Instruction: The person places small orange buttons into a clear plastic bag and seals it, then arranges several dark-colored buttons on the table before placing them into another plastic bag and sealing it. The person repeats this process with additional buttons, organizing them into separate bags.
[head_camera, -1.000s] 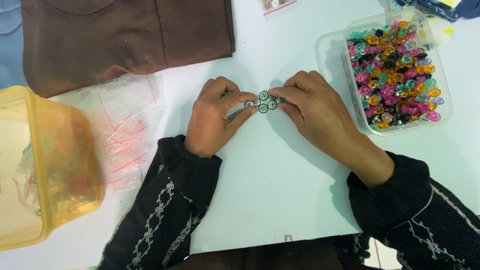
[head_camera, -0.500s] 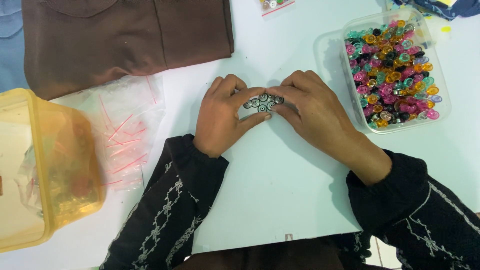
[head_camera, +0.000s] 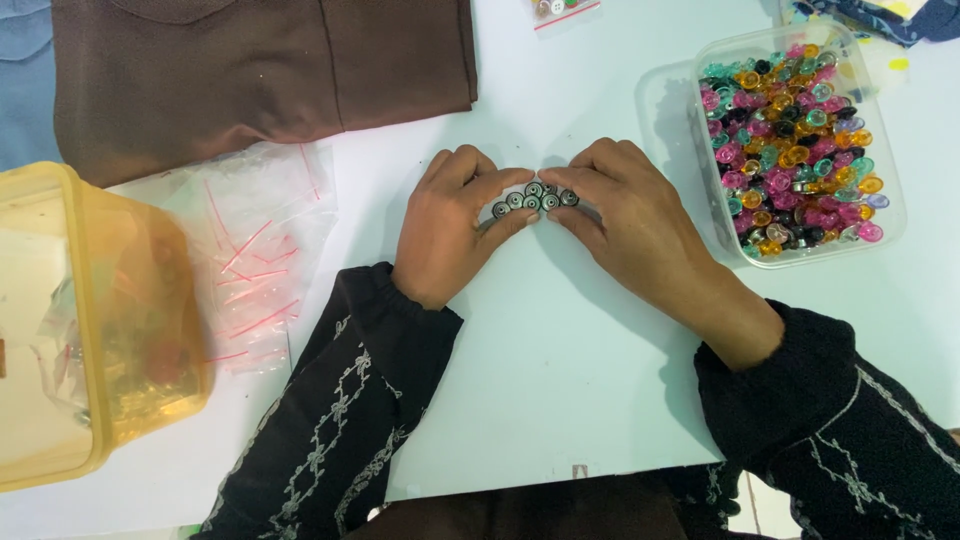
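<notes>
We see the small cluster of dark, round metal-ringed buttons lying flat on the white counter between our hands, and it has changed shape in the last second: a second ago it was a tight knot of about four held between the fingertips, whereas now it is spread into a short, slightly arched row of six or so, each touching its neighbour. Our left hand has its fingers curled in, pressing against the left end of the row, and our right hand does the same at the right end; neither hand is clenched round anything, both simply pinch and nudge the buttons from either side with the fingertips. Both hands have also slid a little closer to the counter, so the buttons seem to rest on the surface rather than hang in the air. We judge from this that the work has gone from gathering the pieces to lining them up side by side, and that the row is nearly even. To the right, just beside the right hand, stands the clear plastic tub of pink, orange, teal and black buttons. At left lie clear small bags with red strips, a yellow translucent plastic box, and above them a folded brown cloth.
</notes>
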